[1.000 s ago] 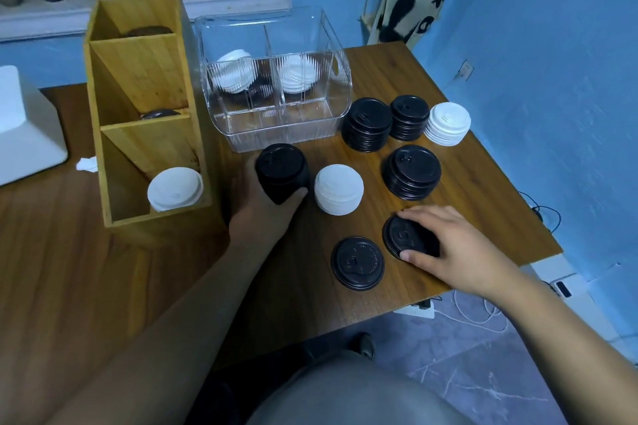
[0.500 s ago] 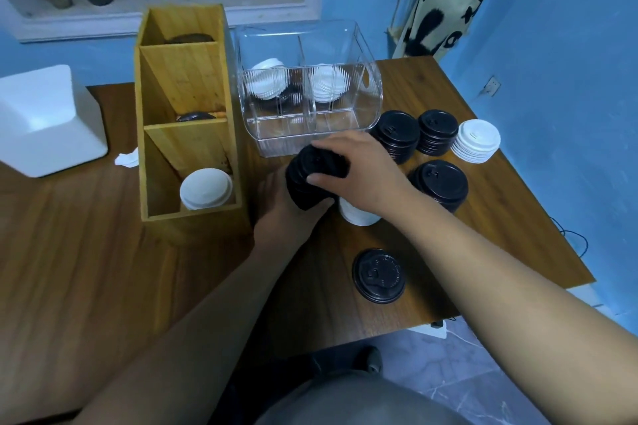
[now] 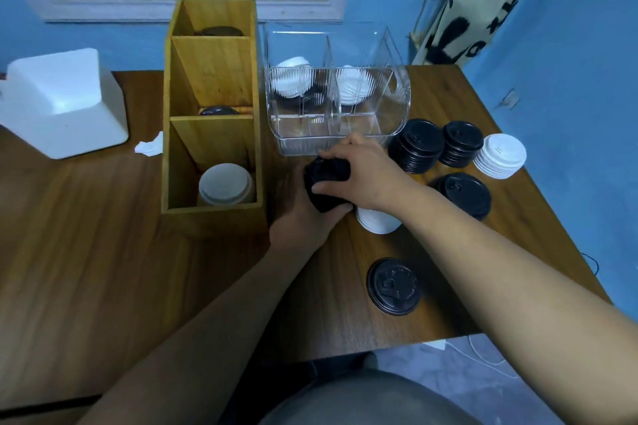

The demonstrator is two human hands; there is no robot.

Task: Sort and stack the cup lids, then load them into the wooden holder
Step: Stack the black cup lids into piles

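My left hand (image 3: 303, 217) grips a stack of black lids (image 3: 326, 185) from below, just right of the wooden holder (image 3: 210, 214). My right hand (image 3: 362, 172) holds the top of the same stack from above. The holder's near compartment has a white lid stack (image 3: 226, 185); dark lids show in the middle (image 3: 218, 110) and far (image 3: 221, 32) compartments. A white stack (image 3: 378, 222) sits partly hidden under my right wrist. One single black lid (image 3: 393, 286) lies on the table near me.
A clear plastic organizer (image 3: 340, 134) with white lids stands behind my hands. Black stacks (image 3: 416, 145), (image 3: 461, 143), (image 3: 464, 193) and a white stack (image 3: 500, 155) sit at the right. A white box (image 3: 65, 103) and crumpled paper (image 3: 150, 147) lie left of the holder.
My right hand picked a black lid from the near table, carried it up to the stack in my left hand and now holds the stack's top. The view shifted leftward.
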